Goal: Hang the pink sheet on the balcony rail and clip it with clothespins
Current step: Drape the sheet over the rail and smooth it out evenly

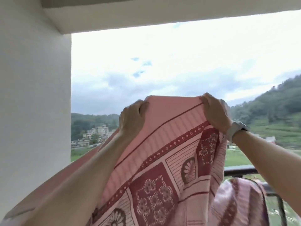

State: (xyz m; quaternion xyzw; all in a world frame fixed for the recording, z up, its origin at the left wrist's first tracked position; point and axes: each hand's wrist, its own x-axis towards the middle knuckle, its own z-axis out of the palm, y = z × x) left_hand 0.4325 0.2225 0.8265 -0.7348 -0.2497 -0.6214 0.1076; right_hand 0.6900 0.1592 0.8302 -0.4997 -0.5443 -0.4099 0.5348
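Two bare forearms, no sleeves in view, a pale-strapped wristwatch (236, 129) with dark face on the right wrist

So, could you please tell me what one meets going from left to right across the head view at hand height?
White plastered wall → left hand → raised pink patterned cotton sheet → right hand → white wristwatch → green wooded hillside.

We had one view only, a wide-angle camera worn on the head, tilted upward and outward from the balcony. It sat close behind the raised forearms, took in the ceiling (146, 12) and white wall (32, 95), and faced the far hills (276, 105).
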